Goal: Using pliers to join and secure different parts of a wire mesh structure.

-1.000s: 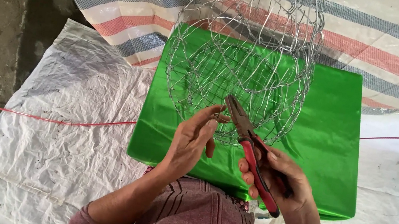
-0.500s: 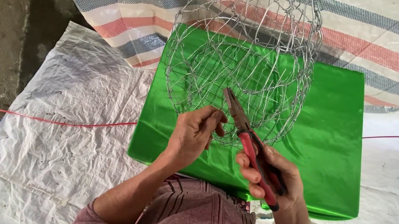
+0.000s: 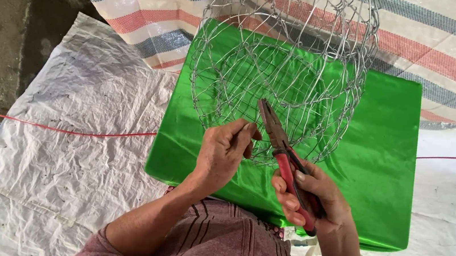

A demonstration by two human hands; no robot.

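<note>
A round wire-mesh basket [image 3: 286,66] of silver wire stands on a shiny green block [image 3: 379,156]. My left hand [image 3: 225,153] pinches the wire at the basket's near rim. In my right hand [image 3: 311,197] are red-handled pliers [image 3: 287,163], their dark jaws pointing up-left into the mesh just beside my left fingertips. Whether the jaws grip a wire is hard to tell. A maroon striped garment [image 3: 226,248] over my knee fills the lower middle.
White woven plastic sheeting [image 3: 59,154] covers the ground around the block. A striped red, blue and white tarp [image 3: 448,50] lies behind it. A thin red cord [image 3: 62,127] runs across the sheet from the left. Bare concrete floor [image 3: 5,22] is at far left.
The pliers' jaws have shifted slightly within the mesh near the rim, and my left fingers have curled tighter around the wire. The basket stays in place.
</note>
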